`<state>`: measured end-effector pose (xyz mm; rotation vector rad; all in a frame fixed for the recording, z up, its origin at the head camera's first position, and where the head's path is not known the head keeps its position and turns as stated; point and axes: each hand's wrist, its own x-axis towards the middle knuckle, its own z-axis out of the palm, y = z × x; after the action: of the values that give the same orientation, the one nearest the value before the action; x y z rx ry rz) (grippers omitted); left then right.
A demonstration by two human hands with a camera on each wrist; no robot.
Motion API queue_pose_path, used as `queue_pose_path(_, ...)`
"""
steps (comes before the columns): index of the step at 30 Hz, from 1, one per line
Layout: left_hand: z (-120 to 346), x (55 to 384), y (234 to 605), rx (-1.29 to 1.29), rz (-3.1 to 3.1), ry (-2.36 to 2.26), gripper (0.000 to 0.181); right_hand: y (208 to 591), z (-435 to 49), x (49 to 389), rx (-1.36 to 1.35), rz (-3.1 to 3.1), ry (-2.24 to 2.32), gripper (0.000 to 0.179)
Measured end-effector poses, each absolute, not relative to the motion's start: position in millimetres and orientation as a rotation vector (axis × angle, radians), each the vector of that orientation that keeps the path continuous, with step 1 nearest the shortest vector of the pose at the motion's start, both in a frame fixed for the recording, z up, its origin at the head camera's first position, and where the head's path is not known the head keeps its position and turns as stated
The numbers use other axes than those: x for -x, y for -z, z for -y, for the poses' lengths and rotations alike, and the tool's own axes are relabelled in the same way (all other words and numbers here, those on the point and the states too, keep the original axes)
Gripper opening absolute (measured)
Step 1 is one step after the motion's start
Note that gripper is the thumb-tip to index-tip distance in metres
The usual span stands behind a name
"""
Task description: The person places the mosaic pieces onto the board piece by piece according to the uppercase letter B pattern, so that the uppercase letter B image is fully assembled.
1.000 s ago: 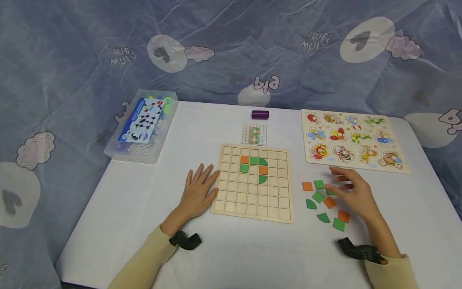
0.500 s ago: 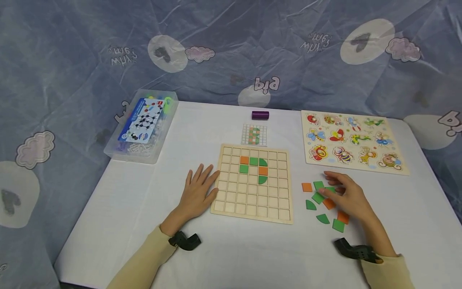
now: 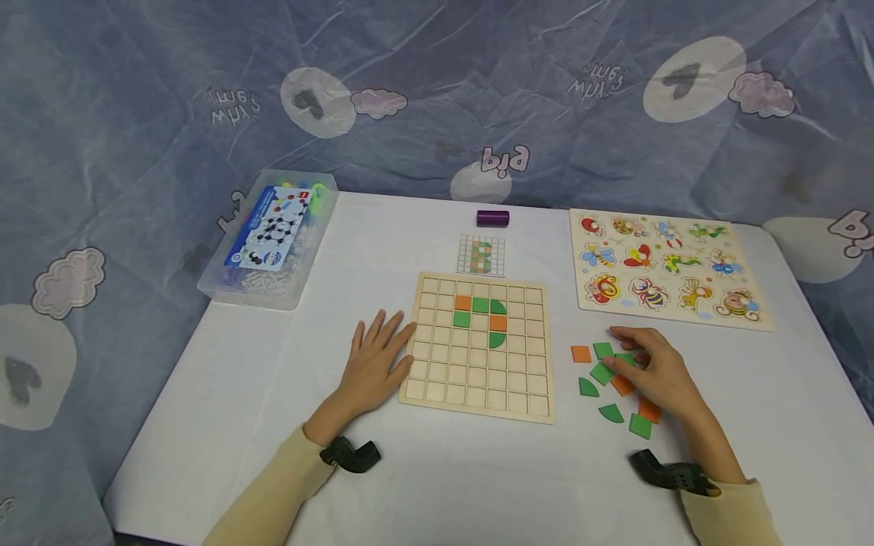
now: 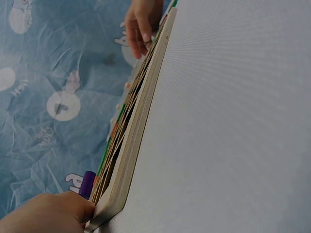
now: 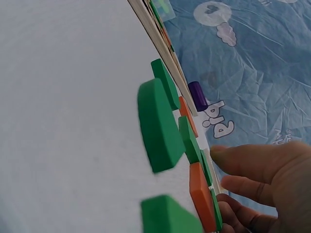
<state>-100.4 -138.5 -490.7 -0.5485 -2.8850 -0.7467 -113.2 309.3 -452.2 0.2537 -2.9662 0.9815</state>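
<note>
My left hand (image 3: 372,371) lies spread on the white table, thumb and fingertips touching the left edge of a wooden grid board (image 3: 447,373). Several orange and green tiles sit in the board's upper cells. Over the loose tiles right of the board, my right hand (image 3: 664,371) hovers with fingers loosely bent and thumb apart, nothing visibly held. Near its thumb lie a green square tile (image 3: 602,372) and an orange square tile (image 3: 621,385); another green tile is partly covered by the hand. Two green quarter-round tiles (image 3: 588,387) lie nearer the board.
Behind the board lie a small pattern card (image 3: 482,255) and a purple cylinder (image 3: 492,218). An insect picture puzzle (image 3: 672,274) is at the back right. A clear plastic box (image 3: 290,280) with a blue-and-white leaflet stands at the back left. A printed cloth hangs behind the table.
My right hand has moved slightly left and toward me, lowering over the loose tiles, then stayed nearly still. My left hand and the board have not moved.
</note>
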Motion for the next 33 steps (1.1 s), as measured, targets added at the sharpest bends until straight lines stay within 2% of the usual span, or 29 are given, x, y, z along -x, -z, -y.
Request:
queue_pose_path(11,138.3,99.7,489.4,0.551,2.879,0.745,0.050,454.8,-307.0,111.9,-0.267,2.938,-0.953,0.046)
queue_pose_path(25,138.2,100.1,489.0,0.547,2.882,0.742,0.050,454.3,-304.4,113.4,-0.276,2.938,-0.928,0.028)
queue_pose_path(33,137.3,100.3,489.6,0.547,2.876,0.750,0.050,456.6,-303.9,113.1,-0.243,2.869,-0.842,0.026)
